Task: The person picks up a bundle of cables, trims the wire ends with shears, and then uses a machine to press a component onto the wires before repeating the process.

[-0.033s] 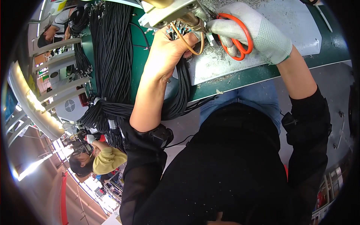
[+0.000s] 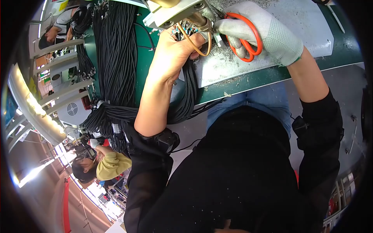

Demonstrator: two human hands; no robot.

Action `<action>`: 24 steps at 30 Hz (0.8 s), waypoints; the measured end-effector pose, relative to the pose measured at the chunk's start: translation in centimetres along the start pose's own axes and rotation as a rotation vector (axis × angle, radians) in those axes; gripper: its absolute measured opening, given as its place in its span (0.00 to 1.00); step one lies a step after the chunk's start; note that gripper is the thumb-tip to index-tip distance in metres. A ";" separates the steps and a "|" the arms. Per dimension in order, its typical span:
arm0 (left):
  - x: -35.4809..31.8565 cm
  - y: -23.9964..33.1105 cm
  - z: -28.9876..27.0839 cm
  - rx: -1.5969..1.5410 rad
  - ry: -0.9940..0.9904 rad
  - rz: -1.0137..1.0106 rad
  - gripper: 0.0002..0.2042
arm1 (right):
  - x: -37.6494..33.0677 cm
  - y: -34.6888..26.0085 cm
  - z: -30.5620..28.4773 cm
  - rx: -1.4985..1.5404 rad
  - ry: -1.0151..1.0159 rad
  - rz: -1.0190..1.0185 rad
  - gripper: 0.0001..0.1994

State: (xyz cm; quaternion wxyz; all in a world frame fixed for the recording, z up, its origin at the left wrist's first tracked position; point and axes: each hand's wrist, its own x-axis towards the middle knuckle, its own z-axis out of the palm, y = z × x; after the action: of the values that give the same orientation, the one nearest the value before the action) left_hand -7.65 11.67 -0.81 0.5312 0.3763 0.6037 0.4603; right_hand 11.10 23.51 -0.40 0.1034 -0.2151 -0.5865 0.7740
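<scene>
My bare left hand (image 2: 169, 58) is closed around the end of a bundle of black cables (image 2: 189, 91), whose stripped, coloured wire ends show past the fingers. The cables hang down over the table edge beside the wrist. My right hand (image 2: 272, 35), in a white-and-green glove, is closed on a pair of scissors with orange handles (image 2: 256, 39). The blades point toward the wire ends and are partly hidden by the gloved fingers and a metal machine head (image 2: 175, 15). A tan loop (image 2: 188, 38) hangs in front of my left fingers.
A white board (image 2: 311, 40) strewn with small clippings lies on the green table (image 2: 248, 79). Long black cables (image 2: 116, 58) are heaped at the left. Tweezers or a similar pointed tool (image 2: 336, 19) lie far right. Two other people (image 2: 112, 165) are at the left.
</scene>
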 end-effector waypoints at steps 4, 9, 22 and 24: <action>0.0 -0.1 0.3 -0.008 -0.005 0.024 0.08 | -0.2 -0.1 -0.2 -0.021 0.029 0.029 0.16; -0.2 -0.3 0.7 -0.024 0.007 0.026 0.08 | -0.7 -0.1 -0.6 -0.179 -0.054 -0.142 0.16; -8.7 0.2 3.2 0.113 0.196 0.042 0.04 | -8.5 1.5 1.9 -1.073 0.435 -0.259 0.12; -9.5 0.3 4.5 0.223 0.130 0.026 0.04 | -9.3 -0.6 4.9 -0.556 0.308 -0.058 0.11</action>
State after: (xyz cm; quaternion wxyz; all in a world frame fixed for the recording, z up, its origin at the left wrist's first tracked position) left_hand -1.81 3.49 2.26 0.4399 0.4101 0.6792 0.4207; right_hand 17.05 15.62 3.21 0.1505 -0.3328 -0.7589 0.5392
